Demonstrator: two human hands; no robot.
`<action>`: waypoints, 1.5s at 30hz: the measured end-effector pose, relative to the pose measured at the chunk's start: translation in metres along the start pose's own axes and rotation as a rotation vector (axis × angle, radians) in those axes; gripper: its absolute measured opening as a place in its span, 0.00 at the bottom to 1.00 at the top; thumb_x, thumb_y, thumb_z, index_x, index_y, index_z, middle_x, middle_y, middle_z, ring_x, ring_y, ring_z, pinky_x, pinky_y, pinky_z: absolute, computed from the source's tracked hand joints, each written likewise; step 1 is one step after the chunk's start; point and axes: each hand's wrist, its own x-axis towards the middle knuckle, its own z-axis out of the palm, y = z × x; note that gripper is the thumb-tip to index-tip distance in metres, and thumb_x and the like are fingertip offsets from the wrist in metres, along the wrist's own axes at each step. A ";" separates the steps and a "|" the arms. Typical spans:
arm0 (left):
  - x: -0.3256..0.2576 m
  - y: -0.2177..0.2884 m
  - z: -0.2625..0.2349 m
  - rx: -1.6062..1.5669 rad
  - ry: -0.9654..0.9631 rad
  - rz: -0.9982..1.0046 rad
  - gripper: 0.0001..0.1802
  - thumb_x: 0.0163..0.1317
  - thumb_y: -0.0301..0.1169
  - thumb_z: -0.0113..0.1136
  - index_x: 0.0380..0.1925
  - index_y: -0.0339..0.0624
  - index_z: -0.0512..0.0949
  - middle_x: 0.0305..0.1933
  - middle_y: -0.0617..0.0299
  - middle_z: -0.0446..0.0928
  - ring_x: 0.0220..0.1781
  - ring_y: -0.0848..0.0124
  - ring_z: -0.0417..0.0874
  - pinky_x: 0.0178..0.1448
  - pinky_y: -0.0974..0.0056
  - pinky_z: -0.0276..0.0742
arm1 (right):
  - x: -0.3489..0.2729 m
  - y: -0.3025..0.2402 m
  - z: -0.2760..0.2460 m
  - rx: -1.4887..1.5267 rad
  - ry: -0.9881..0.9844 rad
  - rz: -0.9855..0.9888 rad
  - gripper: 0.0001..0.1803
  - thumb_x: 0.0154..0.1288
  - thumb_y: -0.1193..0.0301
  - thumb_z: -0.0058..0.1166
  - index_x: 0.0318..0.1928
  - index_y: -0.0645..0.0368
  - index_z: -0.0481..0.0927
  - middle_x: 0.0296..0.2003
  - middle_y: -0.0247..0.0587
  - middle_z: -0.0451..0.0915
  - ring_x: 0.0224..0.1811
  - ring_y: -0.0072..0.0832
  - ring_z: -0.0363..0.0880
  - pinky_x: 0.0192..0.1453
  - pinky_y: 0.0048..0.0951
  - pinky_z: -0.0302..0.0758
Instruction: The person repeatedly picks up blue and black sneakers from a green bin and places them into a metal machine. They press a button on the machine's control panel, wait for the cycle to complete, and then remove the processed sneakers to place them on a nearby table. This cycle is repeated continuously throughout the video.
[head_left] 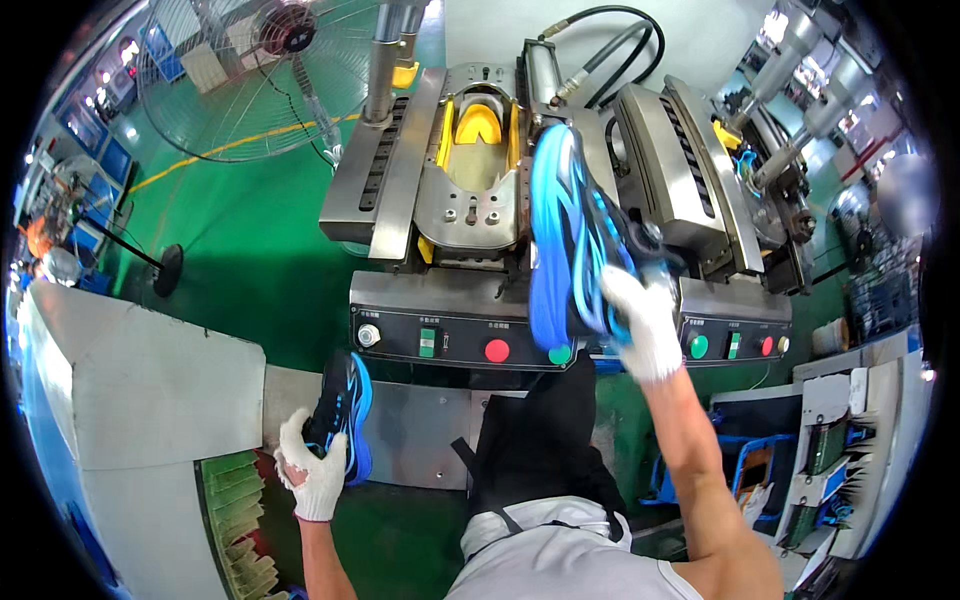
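My right hand (640, 325), in a white knit glove, is closed around a black shoe with a thick blue sole (563, 235). That shoe is raised in front of the press machine, its sole turned toward the left. Lower down on the left, my gloved left hand (312, 468) grips a second black and blue shoe (346, 410), toe pointing away from me. The machine's left station (470, 215) has a metal plate with a yellow-lined cavity and a yellow U-shaped pad (478, 125). The raised shoe hides part of the machine's middle.
Along the machine's front runs a control panel (455, 335) with red and green buttons. A large fan (285, 35) stands at the far left. Beside my left arm is a grey bench (150, 380); at the right stands a rack with brushes (830, 450). Hoses (625, 50) arch behind the machine.
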 end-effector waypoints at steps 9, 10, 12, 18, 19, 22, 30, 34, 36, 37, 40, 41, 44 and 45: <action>-0.023 -0.129 0.083 0.082 -0.086 0.047 0.39 0.47 0.37 0.83 0.60 0.42 0.77 0.57 0.49 0.79 0.59 0.46 0.80 0.61 0.41 0.77 | 0.299 -0.031 0.118 -0.425 -0.254 0.201 0.08 0.63 0.72 0.69 0.40 0.61 0.87 0.39 0.40 0.88 0.37 0.30 0.88 0.39 0.37 0.84; -0.030 -0.141 0.086 0.053 -0.075 0.062 0.40 0.47 0.36 0.82 0.61 0.43 0.75 0.60 0.49 0.77 0.61 0.46 0.79 0.63 0.42 0.76 | 0.306 -0.023 0.139 -0.515 -0.203 0.194 0.12 0.62 0.71 0.70 0.44 0.62 0.87 0.41 0.44 0.89 0.40 0.33 0.89 0.41 0.39 0.85; -0.032 -0.149 0.091 -0.036 -0.105 0.075 0.42 0.48 0.32 0.82 0.64 0.43 0.72 0.64 0.48 0.74 0.64 0.47 0.78 0.65 0.45 0.76 | 0.343 -0.012 0.148 -1.215 -0.197 -0.094 0.26 0.58 0.65 0.71 0.56 0.65 0.87 0.50 0.52 0.89 0.49 0.38 0.89 0.53 0.40 0.85; -0.040 -0.156 0.085 -0.158 -0.231 0.000 0.37 0.52 0.27 0.79 0.62 0.37 0.73 0.68 0.45 0.72 0.66 0.45 0.79 0.69 0.48 0.78 | 0.345 0.079 0.184 -1.460 0.232 -0.250 0.27 0.60 0.63 0.54 0.56 0.63 0.87 0.63 0.56 0.83 0.67 0.48 0.82 0.72 0.41 0.76; -0.030 -0.151 0.091 -0.169 -0.202 0.009 0.36 0.52 0.27 0.79 0.62 0.37 0.74 0.69 0.45 0.72 0.66 0.45 0.79 0.69 0.48 0.78 | 0.358 0.075 0.182 -1.499 0.244 -0.355 0.26 0.59 0.62 0.55 0.54 0.64 0.87 0.61 0.56 0.84 0.66 0.49 0.83 0.71 0.41 0.77; -0.025 -0.148 0.096 -0.207 -0.170 0.012 0.35 0.54 0.27 0.77 0.63 0.38 0.74 0.68 0.45 0.73 0.66 0.45 0.80 0.70 0.49 0.78 | 0.349 0.057 0.183 -1.454 0.136 -0.226 0.30 0.59 0.60 0.58 0.58 0.66 0.85 0.62 0.58 0.83 0.66 0.50 0.82 0.70 0.41 0.78; -0.031 -0.115 0.113 -0.268 -0.033 -0.260 0.39 0.63 0.28 0.71 0.72 0.37 0.65 0.69 0.42 0.71 0.72 0.46 0.72 0.78 0.48 0.68 | 0.136 0.059 0.163 -1.227 -0.211 -0.757 0.42 0.73 0.51 0.53 0.73 0.73 0.64 0.67 0.65 0.76 0.69 0.55 0.77 0.73 0.44 0.73; -0.017 -0.127 0.088 -0.027 -0.178 0.128 0.36 0.63 0.31 0.70 0.70 0.36 0.69 0.67 0.42 0.72 0.68 0.45 0.76 0.77 0.49 0.69 | -0.013 0.108 0.053 -1.123 -0.481 -0.946 0.44 0.66 0.62 0.66 0.76 0.69 0.64 0.75 0.68 0.65 0.79 0.59 0.63 0.84 0.53 0.58; 0.002 -0.140 0.074 0.030 -0.315 0.290 0.28 0.64 0.32 0.68 0.63 0.35 0.76 0.64 0.42 0.74 0.66 0.45 0.77 0.72 0.48 0.71 | -0.022 0.127 0.013 -1.391 -0.369 -0.787 0.43 0.64 0.62 0.67 0.75 0.68 0.66 0.75 0.68 0.65 0.80 0.61 0.61 0.86 0.58 0.52; 0.014 -0.143 0.076 0.040 -0.416 0.389 0.23 0.65 0.33 0.67 0.58 0.35 0.80 0.62 0.41 0.75 0.65 0.45 0.77 0.69 0.48 0.73 | -0.017 0.140 -0.006 -1.602 -0.281 -0.609 0.42 0.64 0.62 0.66 0.74 0.67 0.67 0.75 0.68 0.65 0.80 0.62 0.61 0.87 0.60 0.51; 0.041 -0.160 0.098 0.184 -0.416 0.806 0.13 0.69 0.39 0.61 0.45 0.42 0.84 0.52 0.50 0.79 0.55 0.50 0.81 0.57 0.46 0.76 | 0.003 0.194 -0.072 -1.432 -0.226 -0.949 0.31 0.70 0.68 0.42 0.71 0.69 0.71 0.75 0.66 0.67 0.81 0.63 0.59 0.85 0.73 0.42; 0.033 -0.125 0.094 0.006 -0.392 0.730 0.12 0.71 0.37 0.60 0.45 0.43 0.84 0.49 0.49 0.79 0.50 0.50 0.83 0.53 0.48 0.78 | 0.004 0.217 -0.073 -1.360 -0.220 -0.880 0.33 0.71 0.66 0.39 0.72 0.70 0.70 0.75 0.69 0.65 0.82 0.63 0.57 0.85 0.74 0.42; 0.024 -0.049 0.064 0.155 -0.381 0.841 0.07 0.71 0.32 0.66 0.42 0.40 0.85 0.44 0.50 0.82 0.48 0.52 0.84 0.55 0.52 0.80 | -0.035 0.192 -0.059 -1.071 -0.385 -0.794 0.59 0.53 0.51 0.67 0.78 0.75 0.58 0.78 0.75 0.56 0.83 0.69 0.52 0.85 0.68 0.43; 0.011 -0.014 0.062 0.035 -0.436 0.815 0.08 0.72 0.33 0.65 0.43 0.41 0.86 0.45 0.49 0.82 0.48 0.52 0.84 0.55 0.52 0.80 | -0.057 0.199 -0.069 -1.096 -0.391 -0.805 0.60 0.57 0.50 0.66 0.80 0.72 0.53 0.79 0.74 0.54 0.83 0.68 0.49 0.85 0.69 0.43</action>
